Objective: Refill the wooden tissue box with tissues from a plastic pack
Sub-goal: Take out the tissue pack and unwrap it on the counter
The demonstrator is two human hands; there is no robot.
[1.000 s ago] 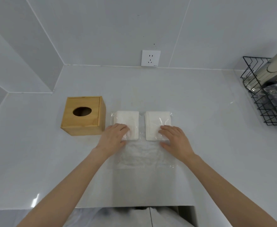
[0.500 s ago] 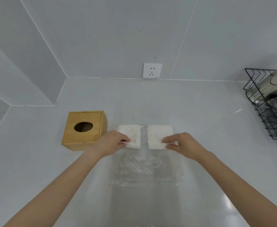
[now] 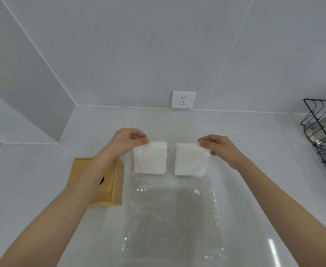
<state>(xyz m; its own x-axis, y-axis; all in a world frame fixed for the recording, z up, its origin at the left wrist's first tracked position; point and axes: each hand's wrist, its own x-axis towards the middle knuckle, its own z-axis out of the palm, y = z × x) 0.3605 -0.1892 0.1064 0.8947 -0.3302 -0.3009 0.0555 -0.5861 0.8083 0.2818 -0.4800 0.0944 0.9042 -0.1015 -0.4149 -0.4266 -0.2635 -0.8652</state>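
A clear plastic pack (image 3: 172,218) hangs in the air above the white counter, holding two white tissue stacks: one on the left (image 3: 150,159) and one on the right (image 3: 191,159). My left hand (image 3: 126,140) pinches the pack's top left corner. At the top right corner my right hand (image 3: 219,147) pinches it too. The empty lower part of the pack droops toward me. The wooden tissue box (image 3: 110,182) stands on the counter to the left, partly hidden behind my left forearm; only a sliver of its oval opening shows.
A black wire rack (image 3: 323,143) with a metallic item and plastic wrap stands at the right edge of the counter. A white wall socket (image 3: 183,99) sits on the back wall. White tiled walls close in the counter at the back and left.
Both hands went from resting flat on the pack to pinching its far corners and lifting it off the counter. The camera tilted upward.
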